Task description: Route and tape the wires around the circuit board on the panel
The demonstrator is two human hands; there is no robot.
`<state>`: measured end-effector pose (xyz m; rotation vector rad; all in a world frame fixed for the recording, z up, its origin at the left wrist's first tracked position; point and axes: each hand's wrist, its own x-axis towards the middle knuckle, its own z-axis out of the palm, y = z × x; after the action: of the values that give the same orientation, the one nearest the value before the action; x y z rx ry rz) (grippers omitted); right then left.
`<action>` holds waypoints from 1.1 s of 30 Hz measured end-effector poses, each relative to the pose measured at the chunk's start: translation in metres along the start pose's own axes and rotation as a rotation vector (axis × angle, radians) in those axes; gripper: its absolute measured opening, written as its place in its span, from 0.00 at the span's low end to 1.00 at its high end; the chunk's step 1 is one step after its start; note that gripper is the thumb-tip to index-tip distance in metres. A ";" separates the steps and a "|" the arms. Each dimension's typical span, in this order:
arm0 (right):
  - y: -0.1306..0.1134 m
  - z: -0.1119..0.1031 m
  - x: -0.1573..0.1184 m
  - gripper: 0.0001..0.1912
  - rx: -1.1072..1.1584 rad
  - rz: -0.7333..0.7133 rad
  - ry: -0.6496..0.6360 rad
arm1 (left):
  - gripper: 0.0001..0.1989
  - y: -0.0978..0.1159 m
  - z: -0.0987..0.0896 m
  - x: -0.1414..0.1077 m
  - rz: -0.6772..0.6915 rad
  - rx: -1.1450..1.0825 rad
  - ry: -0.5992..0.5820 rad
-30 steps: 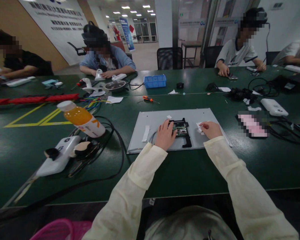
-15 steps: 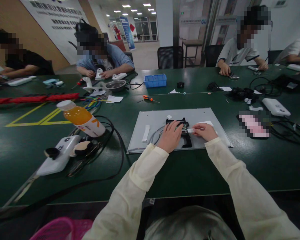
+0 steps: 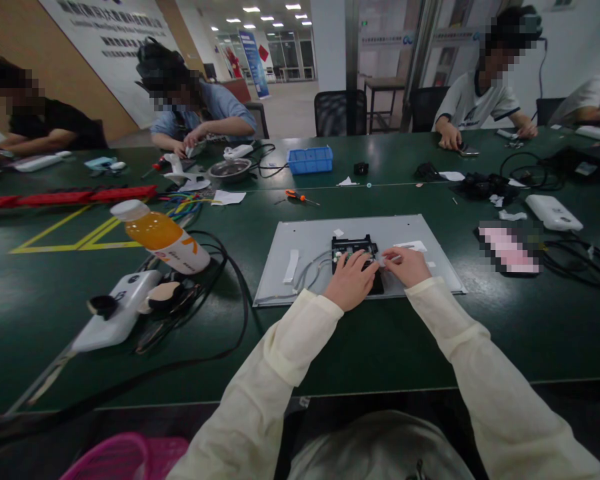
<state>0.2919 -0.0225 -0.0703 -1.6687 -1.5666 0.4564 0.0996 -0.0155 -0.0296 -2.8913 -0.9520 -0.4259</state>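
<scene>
A black plastic frame with a circuit board inside [image 3: 351, 243] lies on a light grey panel [image 3: 275, 267]. My left hand [image 3: 351, 280] rests over the frame's lower part, fingers stretched apart and fingertips at its right edge. Beside that edge my right hand [image 3: 407, 265] pinches a small whitish strip [image 3: 382, 262], mostly hidden by the fingers. Grey cables [image 3: 307, 272] run from the frame across the panel's left part. A white paper strip [image 3: 291, 267] lies left of the frame, and another white piece [image 3: 414, 246] sits behind my right hand.
On the left stand a bottle of orange drink [image 3: 163, 237] and a white power bank [image 3: 120, 310] with a black cable. Beyond the panel are an orange screwdriver [image 3: 301, 197] and a blue basket [image 3: 310, 160]. A phone [image 3: 509, 250] lies at right. Several co-workers sit opposite.
My left hand has shifted right and down over the frame, uncovering its upper left part. The right hand has moved slightly left, and less of the white strip shows.
</scene>
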 end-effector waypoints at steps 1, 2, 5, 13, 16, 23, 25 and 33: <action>-0.002 -0.001 0.000 0.08 -0.044 -0.032 0.016 | 0.16 0.000 0.000 0.000 0.002 -0.007 0.003; -0.003 -0.002 -0.001 0.08 -0.084 -0.060 0.031 | 0.17 0.000 0.000 0.000 0.004 -0.012 0.006; -0.007 -0.003 -0.002 0.07 -0.160 -0.125 0.038 | 0.16 0.001 0.001 -0.001 0.004 -0.009 0.011; -0.008 -0.001 -0.003 0.07 -0.237 -0.171 -0.085 | 0.18 0.001 0.001 0.000 -0.001 -0.025 0.002; -0.007 -0.002 -0.003 0.07 -0.240 -0.178 -0.073 | 0.18 0.001 0.001 -0.001 0.000 -0.023 0.011; -0.004 -0.004 -0.001 0.06 -0.205 -0.149 0.007 | 0.16 -0.007 -0.001 -0.001 -0.129 -0.093 0.125; -0.004 -0.007 0.001 0.05 -0.189 -0.124 0.043 | 0.16 -0.013 0.001 -0.001 -0.206 -0.124 0.151; -0.029 -0.010 0.045 0.08 -0.130 -0.216 0.031 | 0.14 -0.026 0.012 -0.001 -0.383 -0.141 0.183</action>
<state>0.2870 0.0156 -0.0312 -1.5703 -1.7622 0.2199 0.0856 0.0068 -0.0418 -2.7169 -1.4984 -0.7953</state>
